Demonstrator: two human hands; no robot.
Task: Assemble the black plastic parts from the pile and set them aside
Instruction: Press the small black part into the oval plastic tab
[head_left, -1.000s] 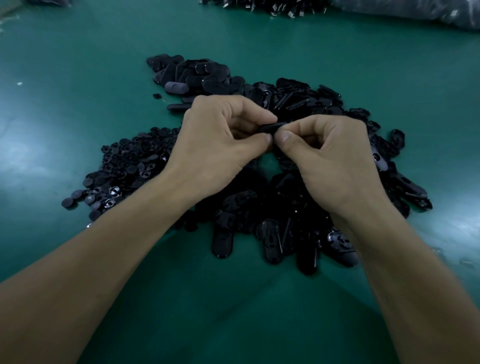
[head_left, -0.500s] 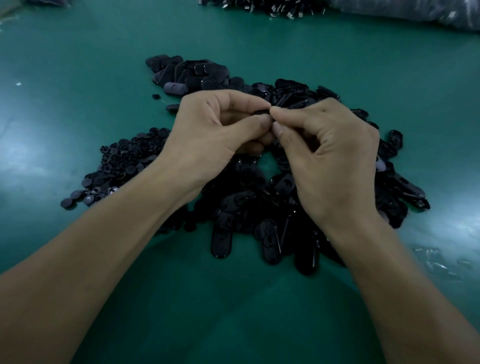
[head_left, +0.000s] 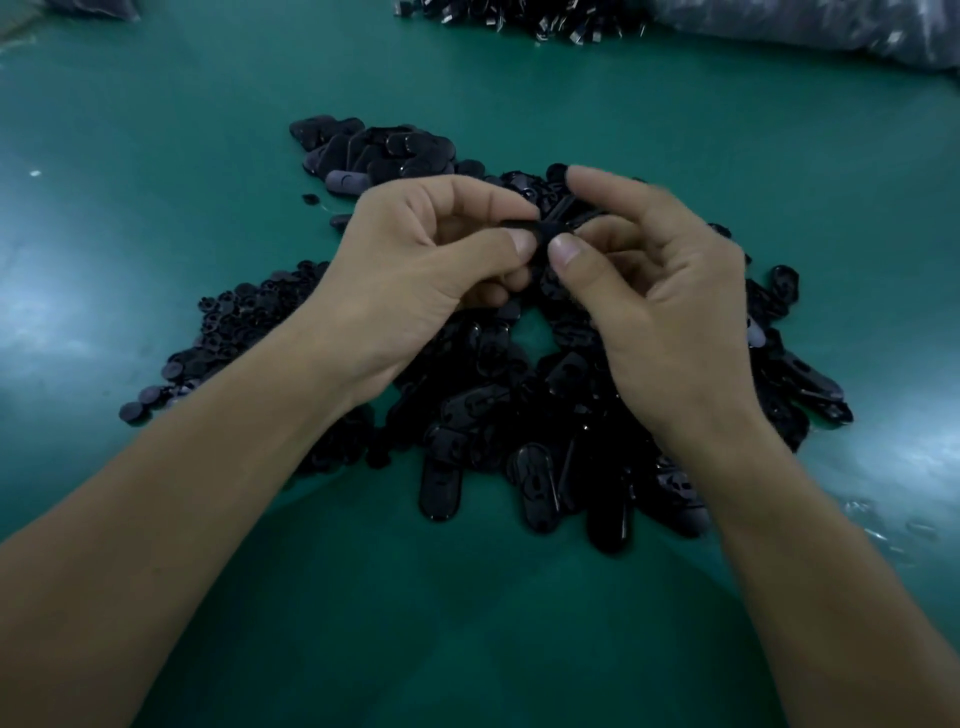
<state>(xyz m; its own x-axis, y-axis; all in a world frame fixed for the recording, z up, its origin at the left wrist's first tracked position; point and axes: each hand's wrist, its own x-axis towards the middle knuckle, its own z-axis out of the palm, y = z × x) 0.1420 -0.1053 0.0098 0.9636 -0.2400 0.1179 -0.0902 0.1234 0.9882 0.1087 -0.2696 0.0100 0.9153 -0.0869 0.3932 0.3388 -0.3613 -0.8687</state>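
Our right hand (head_left: 670, 312) has raised its forefinger; it and our left hand (head_left: 415, 280) pinch the black plastic part (head_left: 519, 225), likely light, stiff and slick, by its edges.

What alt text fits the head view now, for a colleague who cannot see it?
The left hand and right hand together pinch one small black part above a pile of black plastic parts on a green table.
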